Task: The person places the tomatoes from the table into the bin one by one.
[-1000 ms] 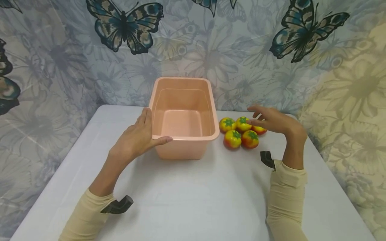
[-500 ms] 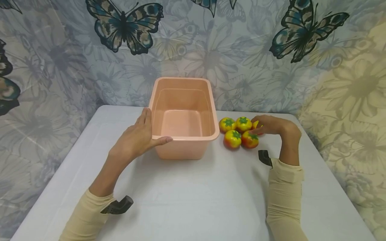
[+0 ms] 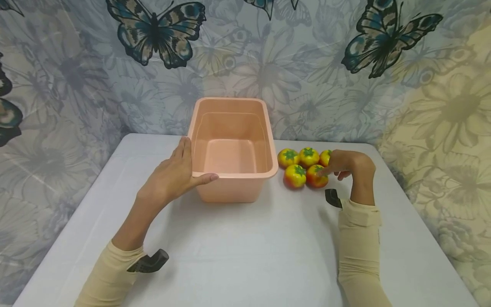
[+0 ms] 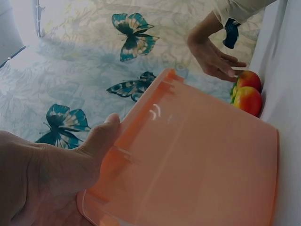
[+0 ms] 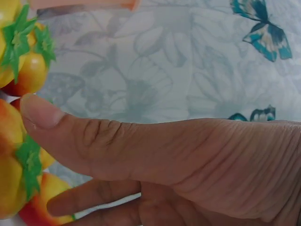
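My left hand (image 3: 166, 177) rests against the left side of a peach-coloured plastic bin (image 3: 230, 175), fingers straight along its wall and thumb over the near rim. In the left wrist view that thumb lies on the bin's edge. Several glossy yellow-red tomatoes (image 3: 295, 176) with green star-shaped tops stand just right of the bin. At their right end is my right hand (image 3: 343, 164), its thumb overlapping the front right tomato (image 3: 316, 179). Part of the back right tomato (image 3: 324, 157) is hidden behind that hand. The right wrist view shows loosely extended fingers beside the tomatoes.
A white table (image 3: 245, 247) carries everything. Behind it hangs a flowered cloth (image 3: 307, 98) with butterflies, close to the bin's far end. Black curved pieces (image 3: 151, 262) stick out from both sleeves.
My right hand has come down and slightly nearer, turning its fingers under beside the right-hand tomatoes. The left hand and the bin keep their place, and the head view has shifted slightly.
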Available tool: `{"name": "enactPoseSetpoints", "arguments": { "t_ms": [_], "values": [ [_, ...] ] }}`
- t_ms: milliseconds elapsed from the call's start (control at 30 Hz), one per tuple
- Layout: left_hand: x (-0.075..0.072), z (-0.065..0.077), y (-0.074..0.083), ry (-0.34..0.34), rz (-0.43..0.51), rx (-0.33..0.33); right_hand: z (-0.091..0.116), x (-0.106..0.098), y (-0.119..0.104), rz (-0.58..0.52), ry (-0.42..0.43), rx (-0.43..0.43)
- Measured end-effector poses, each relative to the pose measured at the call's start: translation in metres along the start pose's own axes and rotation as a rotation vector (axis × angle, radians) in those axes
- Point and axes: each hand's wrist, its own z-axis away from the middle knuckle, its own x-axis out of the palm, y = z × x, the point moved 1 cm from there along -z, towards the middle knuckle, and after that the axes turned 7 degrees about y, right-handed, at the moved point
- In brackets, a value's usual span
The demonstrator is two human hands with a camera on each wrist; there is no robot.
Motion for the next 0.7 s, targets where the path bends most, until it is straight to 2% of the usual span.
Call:
{"name": "enactPoseSetpoints", "arguments": {
  "t_ms": [133, 533, 700],
  "values": [
    [0.0, 0.0, 0.0, 0.002, 0.003, 0.0, -0.003, 0.003, 0.002, -0.049, -0.03, 0.048],
    [-0.001, 0.0, 0.0, 0.0, 0.005, 0.001, -0.014, 0.009, -0.005, 0.026, -0.027, 0.161],
    [0.0, -0.001, 0.0, 0.001, -0.003, 0.002, -0.015, 0.011, -0.004, 0.001, -0.02, 0.189]
  ]
}}
